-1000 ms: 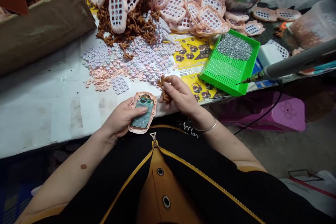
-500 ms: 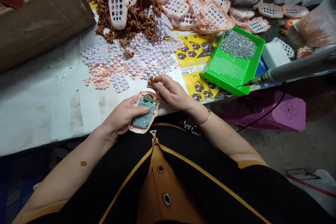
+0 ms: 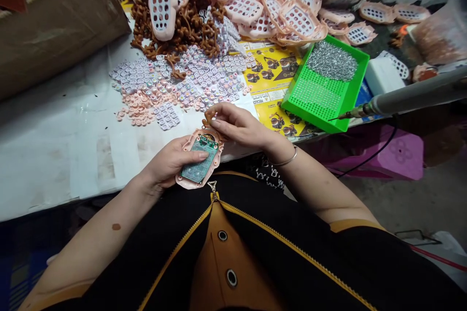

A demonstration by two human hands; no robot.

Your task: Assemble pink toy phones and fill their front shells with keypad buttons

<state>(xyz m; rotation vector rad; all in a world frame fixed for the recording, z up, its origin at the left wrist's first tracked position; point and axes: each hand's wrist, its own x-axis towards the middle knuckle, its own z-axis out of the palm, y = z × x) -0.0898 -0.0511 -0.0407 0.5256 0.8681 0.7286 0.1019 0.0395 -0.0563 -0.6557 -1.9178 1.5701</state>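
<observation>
The board (image 3: 196, 166) is already in the shell (image 3: 188, 184), gripped in the left hand (image 3: 175, 159) by the desk's (image 3: 65, 170) near edge, but its back lies exposed and the brown piece (image 3: 209, 115), pinched in the right hand (image 3: 242, 126) at the shell's top, seems not yet seated.

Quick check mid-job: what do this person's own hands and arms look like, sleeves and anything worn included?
The left hand and right hand are both without gloves. A thin, silver-coloured bracelet circles the right wrist; none shows on the left. The sleeves are short and black, with mustard-coloured trim at the edge; the forearms are uncovered.
</observation>
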